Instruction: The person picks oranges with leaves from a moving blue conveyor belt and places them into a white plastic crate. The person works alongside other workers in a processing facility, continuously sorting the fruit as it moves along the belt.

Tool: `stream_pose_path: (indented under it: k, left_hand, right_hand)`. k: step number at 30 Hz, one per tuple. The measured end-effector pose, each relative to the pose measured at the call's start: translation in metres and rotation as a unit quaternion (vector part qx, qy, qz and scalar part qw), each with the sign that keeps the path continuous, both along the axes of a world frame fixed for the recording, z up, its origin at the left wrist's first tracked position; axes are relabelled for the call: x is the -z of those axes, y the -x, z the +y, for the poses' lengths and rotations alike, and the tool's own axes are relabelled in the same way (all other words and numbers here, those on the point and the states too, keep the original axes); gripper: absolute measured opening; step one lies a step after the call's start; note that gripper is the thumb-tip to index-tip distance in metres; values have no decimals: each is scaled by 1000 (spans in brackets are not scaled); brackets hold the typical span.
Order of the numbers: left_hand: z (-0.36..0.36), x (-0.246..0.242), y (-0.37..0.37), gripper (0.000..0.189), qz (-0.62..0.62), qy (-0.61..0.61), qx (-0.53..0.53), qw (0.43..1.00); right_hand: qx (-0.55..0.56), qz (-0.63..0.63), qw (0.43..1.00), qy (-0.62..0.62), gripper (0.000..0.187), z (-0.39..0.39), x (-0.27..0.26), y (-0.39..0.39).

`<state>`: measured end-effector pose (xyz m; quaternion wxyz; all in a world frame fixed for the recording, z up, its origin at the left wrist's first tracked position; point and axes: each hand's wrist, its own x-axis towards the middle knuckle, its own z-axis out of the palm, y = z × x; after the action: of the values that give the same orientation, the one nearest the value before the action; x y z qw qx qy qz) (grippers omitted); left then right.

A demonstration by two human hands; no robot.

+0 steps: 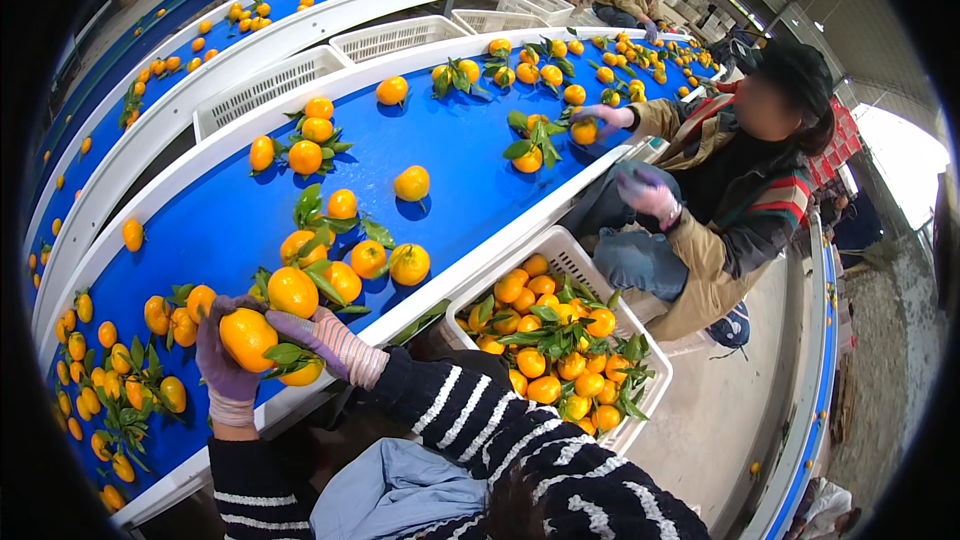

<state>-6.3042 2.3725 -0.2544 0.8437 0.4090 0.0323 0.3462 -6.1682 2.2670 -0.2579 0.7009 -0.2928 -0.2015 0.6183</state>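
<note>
My left hand [221,356], in a purple knit glove, curls around a large orange mandarin [246,337] above the near edge of the blue conveyor belt [465,202]. My right hand [326,341], gloved in purple with a striped cuff, meets it from the right. Against the right palm sits a second mandarin [304,373] with green leaves, partly hidden by the fingers. Just beyond the right fingers is another big mandarin [292,291]; whether they touch it I cannot tell. Leafy mandarins [343,281] lie on the belt past my hands, with a denser group [112,382] to the left.
A white plastic crate [652,382] full of leafy mandarins stands right of my arm, below the belt's white rail [480,247]. A gloved co-worker [705,187] sits beyond it, handling fruit. Slotted crates [270,86] line the gap before a second belt [169,94].
</note>
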Motion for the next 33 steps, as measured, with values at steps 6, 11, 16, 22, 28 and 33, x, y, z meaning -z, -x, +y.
stream_pose_path:
  k: [6, 11, 16, 22, 28, 33]
  left_hand:
    - [8, 6, 33, 46, 14, 82, -30, 996]
    - [16, 8, 63, 57, -29, 94, 16, 995]
    - [28, 23, 101, 50, 18, 143, -68, 987]
    - [40, 28, 139, 44, -6, 54, -36, 998]
    - [57, 28, 182, 40, -13, 150, 0, 989]
    - [73, 26, 224, 54, 167, 97, 95, 977]
  right_hand:
    - [26, -51, 998, -6, 49, 18, 8, 37]
    - [16, 7, 1000, -21, 50, 29, 7, 74]
    - [176, -252, 949, 72, 57, 45, -8, 103]
    - [181, -559, 801, 119, 66, 43, -35, 120]
    - [182, -656, 729, 79, 53, 51, -35, 153]
    - [118, -656, 745, 29, 48, 61, -25, 189]
